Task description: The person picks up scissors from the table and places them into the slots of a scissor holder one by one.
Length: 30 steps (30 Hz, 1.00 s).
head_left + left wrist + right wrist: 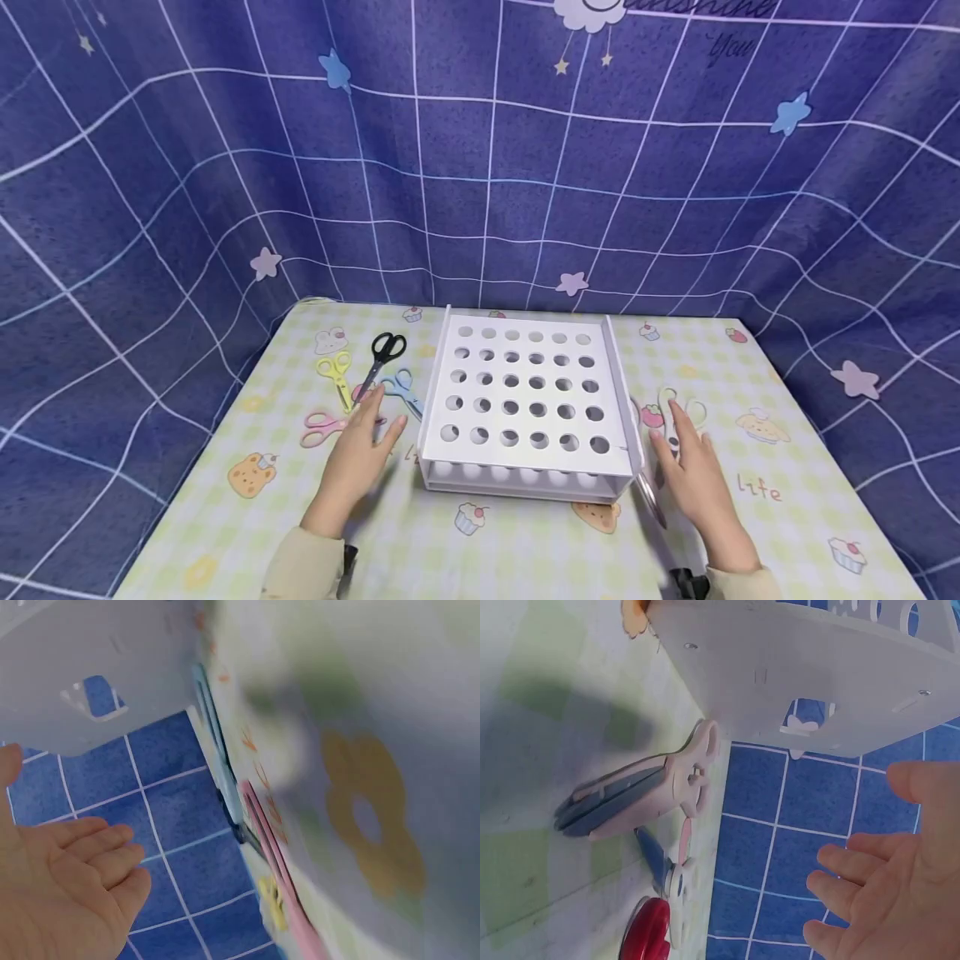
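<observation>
A white rack with rows of round holes stands between my hands. My left hand, fingers extended and palm facing the rack, hovers near several scissors: pink, yellow, black and blue. The hand overlaps part of the pink pair in the head view. Right of the rack, my right hand is held above pale-handled scissors, fingers loosely spread and holding nothing. The right wrist view shows pale-handled scissors with grey blades beside the rack, and a smaller white-handled pair beyond them.
A checked tablecloth with printed cupcakes and bears covers the table. A dark blue gridded curtain hangs behind and at both sides. A glossy red object lies by the scissors in the right wrist view.
</observation>
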Tool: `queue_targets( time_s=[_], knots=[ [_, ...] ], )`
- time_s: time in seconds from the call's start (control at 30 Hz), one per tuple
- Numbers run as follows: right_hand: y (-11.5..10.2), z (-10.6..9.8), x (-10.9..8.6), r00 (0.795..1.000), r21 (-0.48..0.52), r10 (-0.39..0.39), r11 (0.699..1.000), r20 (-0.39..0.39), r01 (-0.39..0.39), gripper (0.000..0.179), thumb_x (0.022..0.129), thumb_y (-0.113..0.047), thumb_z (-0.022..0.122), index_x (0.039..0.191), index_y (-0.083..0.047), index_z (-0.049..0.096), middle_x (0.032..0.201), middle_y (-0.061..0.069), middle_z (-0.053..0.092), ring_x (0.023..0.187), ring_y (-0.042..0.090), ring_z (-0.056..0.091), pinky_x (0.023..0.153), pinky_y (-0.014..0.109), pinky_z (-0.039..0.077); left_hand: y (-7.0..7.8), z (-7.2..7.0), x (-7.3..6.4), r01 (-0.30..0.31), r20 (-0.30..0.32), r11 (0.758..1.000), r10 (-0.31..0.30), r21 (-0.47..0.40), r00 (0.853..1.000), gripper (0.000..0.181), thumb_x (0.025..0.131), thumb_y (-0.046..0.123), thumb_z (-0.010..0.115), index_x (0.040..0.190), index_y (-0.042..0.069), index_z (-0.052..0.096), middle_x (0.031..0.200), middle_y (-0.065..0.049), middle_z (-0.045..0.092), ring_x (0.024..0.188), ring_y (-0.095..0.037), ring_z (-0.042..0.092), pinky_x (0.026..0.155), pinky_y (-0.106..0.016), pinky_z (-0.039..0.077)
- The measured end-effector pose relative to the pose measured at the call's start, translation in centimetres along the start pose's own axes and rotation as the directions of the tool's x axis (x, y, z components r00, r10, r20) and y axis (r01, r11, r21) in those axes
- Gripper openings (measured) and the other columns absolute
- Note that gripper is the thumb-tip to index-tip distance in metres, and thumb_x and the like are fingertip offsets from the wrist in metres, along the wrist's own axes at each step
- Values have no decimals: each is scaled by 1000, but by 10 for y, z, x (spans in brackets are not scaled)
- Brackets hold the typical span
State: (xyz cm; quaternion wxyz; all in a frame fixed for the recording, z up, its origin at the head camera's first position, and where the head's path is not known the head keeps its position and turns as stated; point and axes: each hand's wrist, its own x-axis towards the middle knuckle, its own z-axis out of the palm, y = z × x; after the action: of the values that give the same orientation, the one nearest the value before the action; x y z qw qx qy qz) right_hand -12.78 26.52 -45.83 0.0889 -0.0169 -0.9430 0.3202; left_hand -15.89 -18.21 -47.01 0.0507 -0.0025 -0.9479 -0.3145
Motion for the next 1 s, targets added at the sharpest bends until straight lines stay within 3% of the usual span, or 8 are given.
queue_targets(
  time_s=[0.1, 0.2, 0.33, 0.5, 0.7, 0.9, 1.0],
  knots=[
    [-2, 0, 3, 1000, 22, 1, 1000, -15, -1, 64, 104, -39, 40, 155, -8, 18, 154, 30, 24, 139, 54, 21, 118, 62, 11, 4, -2, 4, 87, 21, 989, -85, -123, 996, 79, 95, 64, 41, 156, 19, 20, 159, -15, 25, 142, -41, 29, 116, -60, 23],
    [-3, 0, 5, 999, 45, -6, 999, -40, 8, 63, 103, -38, 41, 154, -8, 20, 156, 27, 24, 141, 51, 21, 116, 62, 16, 8, -5, 8, 125, 27, 972, -123, -201, 992, 81, 93, 65, 44, 155, 19, 22, 158, -18, 26, 141, -43, 29, 115, -61, 23],
    [-5, -2, 8, 997, 72, 6, 997, -74, -1, 61, 103, -38, 42, 154, -10, 24, 157, 22, 26, 141, 48, 24, 112, 64, 23, 11, -7, 11, 129, 18, 961, -129, -246, 992, 80, 92, 64, 48, 154, 19, 24, 157, -19, 27, 141, -44, 29, 115, -61, 25],
    [-10, -6, 11, 991, 109, 56, 993, -121, -43, 57, 103, -39, 40, 152, -12, 29, 154, 22, 31, 137, 50, 32, 110, 64, 27, 15, -8, 14, 114, -37, 934, -135, -340, 990, 76, 91, 57, 57, 152, 21, 31, 156, -17, 32, 138, -43, 36, 113, -59, 31],
    [-14, -8, 15, 982, 174, 76, 984, -171, -46, 55, 102, -37, 45, 150, -11, 36, 150, 24, 37, 132, 51, 39, 108, 65, 32, 17, -10, 16, 77, -57, 856, -123, -511, 991, 73, 90, 46, 65, 150, 18, 35, 157, -8, 32, 144, -32, 31, 119, -44, 28],
    [-16, -11, 20, 986, 233, 64, 972, -152, -27, 57, 101, -38, 48, 149, -9, 37, 148, 26, 40, 127, 52, 44, 107, 63, 35, 22, -10, 20, 49, -22, 754, -83, -655, 996, 71, 89, 29, 70, 149, 9, 35, 155, -10, 35, 145, -25, 31, 121, -35, 24],
    [-16, -13, 23, 987, 246, 64, 969, -150, -25, 57, 100, -38, 48, 148, -9, 38, 148, 25, 40, 128, 52, 44, 107, 62, 36, 26, -9, 21, 50, 2, 726, -67, -686, 998, 72, 88, 26, 71, 148, 10, 36, 156, -8, 34, 145, -24, 31, 121, -33, 24]
  ],
)
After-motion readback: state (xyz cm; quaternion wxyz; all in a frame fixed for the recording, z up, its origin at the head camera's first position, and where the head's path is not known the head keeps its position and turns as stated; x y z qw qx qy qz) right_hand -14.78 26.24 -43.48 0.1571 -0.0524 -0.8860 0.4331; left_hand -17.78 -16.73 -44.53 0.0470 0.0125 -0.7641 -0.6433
